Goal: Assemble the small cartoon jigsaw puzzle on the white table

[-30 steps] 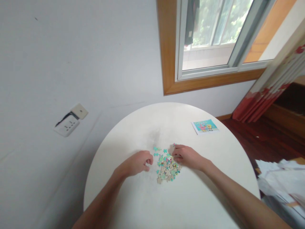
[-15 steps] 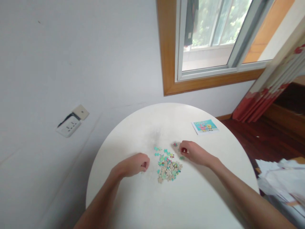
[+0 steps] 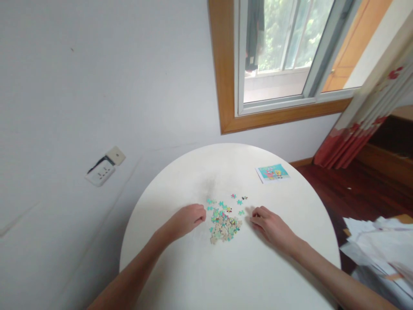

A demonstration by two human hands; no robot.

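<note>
A pile of jigsaw puzzle pieces (image 3: 224, 228), teal, green and plain beige-backed, lies in the middle of the white round table (image 3: 238, 271). Just left of the pile, my left hand (image 3: 189, 219) rests with its fingers curled closed; whatever they may hold is hidden. To the right of the pieces, my right hand (image 3: 269, 224) hovers low or rests on the table, fingers loosely bent and apart, with nothing visible in them. Several loose pieces lie behind the pile, among them a pink and teal piece (image 3: 233, 196) and a dark-marked piece (image 3: 245, 198).
A teal picture card (image 3: 273, 173) with cartoon figures lies near the table's far right edge. The wall with a socket (image 3: 100, 172) borders the left, a window (image 3: 277, 51) the back. Papers (image 3: 380, 245) are stacked beyond the right edge, below a curtain (image 3: 348, 137).
My right hand has drawn back from the loose pieces, toward me and to the right, and its fingers have loosened. My left hand has shifted slightly closer to the pile. The view has tilted a little.
</note>
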